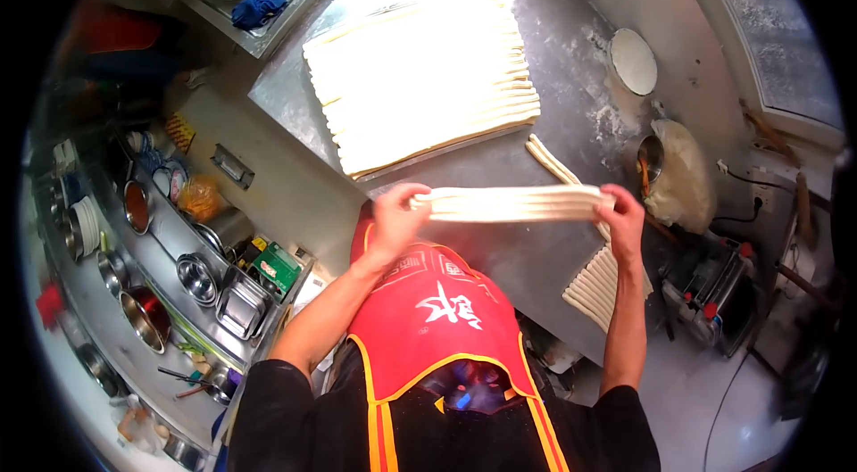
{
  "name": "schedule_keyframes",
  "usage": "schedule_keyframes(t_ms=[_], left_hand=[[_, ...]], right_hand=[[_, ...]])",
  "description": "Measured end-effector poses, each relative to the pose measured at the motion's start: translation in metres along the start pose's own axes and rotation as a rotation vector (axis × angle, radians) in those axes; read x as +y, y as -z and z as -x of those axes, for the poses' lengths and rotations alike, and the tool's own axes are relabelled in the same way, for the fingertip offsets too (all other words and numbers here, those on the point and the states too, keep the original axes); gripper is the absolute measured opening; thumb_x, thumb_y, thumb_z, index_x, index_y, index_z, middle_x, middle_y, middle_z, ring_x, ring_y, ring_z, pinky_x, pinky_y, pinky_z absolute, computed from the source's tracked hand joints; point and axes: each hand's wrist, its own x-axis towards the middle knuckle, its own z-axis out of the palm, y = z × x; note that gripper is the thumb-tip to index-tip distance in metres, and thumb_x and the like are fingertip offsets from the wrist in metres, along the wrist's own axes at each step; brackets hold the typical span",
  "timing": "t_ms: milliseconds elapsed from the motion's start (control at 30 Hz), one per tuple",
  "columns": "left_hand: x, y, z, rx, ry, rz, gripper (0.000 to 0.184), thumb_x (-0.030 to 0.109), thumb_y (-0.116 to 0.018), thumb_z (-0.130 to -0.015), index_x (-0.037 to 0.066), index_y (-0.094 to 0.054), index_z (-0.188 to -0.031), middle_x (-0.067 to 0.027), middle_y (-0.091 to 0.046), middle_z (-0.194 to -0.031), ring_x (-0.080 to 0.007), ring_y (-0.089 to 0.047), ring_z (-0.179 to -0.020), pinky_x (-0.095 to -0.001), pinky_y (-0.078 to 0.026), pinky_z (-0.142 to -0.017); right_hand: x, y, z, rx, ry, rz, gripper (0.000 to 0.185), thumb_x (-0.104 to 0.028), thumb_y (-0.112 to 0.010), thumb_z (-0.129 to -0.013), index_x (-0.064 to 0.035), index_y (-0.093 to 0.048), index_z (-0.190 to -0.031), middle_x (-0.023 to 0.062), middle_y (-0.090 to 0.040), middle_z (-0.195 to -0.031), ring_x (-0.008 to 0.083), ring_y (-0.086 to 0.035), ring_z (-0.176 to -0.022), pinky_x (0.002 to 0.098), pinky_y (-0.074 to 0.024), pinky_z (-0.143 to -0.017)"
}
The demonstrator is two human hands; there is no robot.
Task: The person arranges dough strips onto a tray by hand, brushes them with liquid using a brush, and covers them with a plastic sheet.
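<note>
Apron (491,334): nearest cam
L hand (397,220), R hand (626,220): gripping opp. ends
Dough strips (513,204): long axis L-R, btwn hands, above table (482,258)

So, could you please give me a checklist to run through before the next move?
1. Left hand grips one end of the held dough strands: ok.
2. Right hand grips the other end: ok.
3. Held strands run fairly straight between the hands: ok.
4. No other dough behind the held strands: not ok, a loose dough strand passes behind them near the right hand.
5. Rows in the large dough batch are evenly separated: cannot tell, glare washes out the middle.
6. Bowl of white powder holds some: ok.
</note>
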Motion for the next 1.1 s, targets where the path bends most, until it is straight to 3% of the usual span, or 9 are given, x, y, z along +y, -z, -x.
schedule_keyframes(t_ms=[100, 233, 400, 533, 733, 833, 1000, 1067, 1100], left_hand=[[0.029, 0.049, -0.029, 0.199, -0.113, 0.112, 0.025, -0.006, -0.07, -0.08, 0.0, -0.069, -0.104, -0.0021, -0.065, -0.08, -0.0067, -0.062, -0.069, -0.0204, -0.051, -0.061], [0.055, 0.121, -0.095, 0.447, -0.365, 0.117, 0.031, -0.011, -0.066, -0.081, -0.002, -0.066, -0.11, -0.0065, -0.066, -0.093, -0.0126, -0.064, -0.082, -0.0271, -0.057, -0.069], [0.076, 0.191, -0.169, 0.485, -0.423, 0.221, 0.028, -0.01, -0.066, -0.083, -0.004, -0.065, -0.11, -0.0098, -0.066, -0.097, -0.0163, -0.066, -0.086, -0.0307, -0.062, -0.072], [0.075, 0.216, -0.204, 0.429, -0.334, 0.219, 0.028, -0.01, -0.066, -0.083, -0.005, -0.065, -0.11, -0.0105, -0.067, -0.099, -0.0165, -0.066, -0.087, -0.0303, -0.061, -0.072], [0.06, 0.204, -0.242, 0.328, -0.285, 0.183, 0.029, -0.009, -0.069, -0.081, -0.004, -0.066, -0.109, -0.0072, -0.066, -0.099, -0.0116, -0.063, -0.088, -0.0249, -0.055, -0.074], [0.055, 0.198, -0.248, 0.356, -0.235, 0.083, 0.029, -0.008, -0.068, -0.082, -0.004, -0.066, -0.11, -0.0061, -0.065, -0.1, -0.0105, -0.062, -0.088, -0.023, -0.053, -0.077], [0.07, 0.184, -0.241, 0.444, -0.211, 0.095, 0.034, -0.003, -0.064, -0.088, -0.003, -0.06, -0.122, -0.0087, -0.063, -0.105, -0.012, -0.062, -0.09, -0.0235, -0.051, -0.079], [0.071, 0.184, -0.233, 0.505, -0.203, -0.128, 0.031, 0.0, -0.064, -0.089, -0.003, -0.06, -0.12, -0.0082, -0.062, -0.104, -0.0117, -0.06, -0.089, -0.0239, -0.051, -0.08], [0.06, 0.187, -0.232, 0.535, -0.225, -0.109, 0.031, 0.0, -0.064, -0.09, -0.004, -0.061, -0.12, -0.0076, -0.062, -0.104, -0.0112, -0.059, -0.089, -0.0239, -0.051, -0.08]], right_hand=[[-0.072, -0.052, -0.057, -0.013, 0.163, 0.019, 0.03, 0.001, -0.07, -0.08, 0.001, -0.066, -0.11, 0.0059, -0.066, -0.092, 0.0114, -0.062, -0.074, 0.0239, -0.0518, -0.064], [-0.117, -0.139, -0.158, -0.106, 0.321, -0.07, 0.032, -0.002, -0.072, -0.081, 0.0004, -0.066, -0.112, 0.0076, -0.065, -0.093, 0.014, -0.063, -0.076, 0.0262, -0.0527, -0.066], [-0.147, -0.225, -0.261, -0.235, 0.347, -0.176, 0.032, -0.004, -0.075, -0.081, -0.0015, -0.067, -0.112, 0.0074, -0.068, -0.093, 0.0136, -0.064, -0.082, 0.0274, -0.0553, -0.071], [-0.138, -0.234, -0.315, -0.291, 0.268, -0.179, 0.031, -0.005, -0.075, -0.08, 0.0, -0.068, -0.11, 0.0061, -0.069, -0.085, 0.0115, -0.063, -0.075, 0.0257, -0.0537, -0.067], [-0.126, -0.208, -0.358, -0.229, 0.218, -0.08, 0.033, -0.004, -0.074, -0.079, 0.0002, -0.068, -0.112, 0.0071, -0.07, -0.091, 0.0133, -0.065, -0.081, 0.0282, -0.0536, -0.073], [-0.123, -0.199, -0.368, -0.266, 0.134, 0.147, 0.038, -0.01, -0.073, -0.082, -0.0016, -0.066, -0.118, 0.0061, -0.068, -0.094, 0.0136, -0.062, -0.084, 0.0278, -0.0521, -0.074], [-0.123, -0.209, -0.366, -0.311, 0.225, 0.356, 0.046, -0.016, -0.066, -0.08, -0.0044, -0.063, -0.124, 0.0048, -0.065, -0.091, 0.0135, -0.06, -0.083, 0.0275, -0.0495, -0.076], [-0.123, -0.21, -0.362, -0.25, 0.212, 0.371, 0.051, -0.02, -0.066, -0.079, -0.004, -0.062, -0.127, 0.0097, -0.068, -0.095, 0.0176, -0.063, -0.086, 0.0312, -0.0504, -0.077], [-0.117, -0.212, -0.363, -0.042, 0.211, 0.461, 0.051, -0.019, -0.066, -0.08, -0.0034, -0.061, -0.128, 0.0126, -0.069, -0.1, 0.0193, -0.064, -0.088, 0.0325, -0.0512, -0.078]])
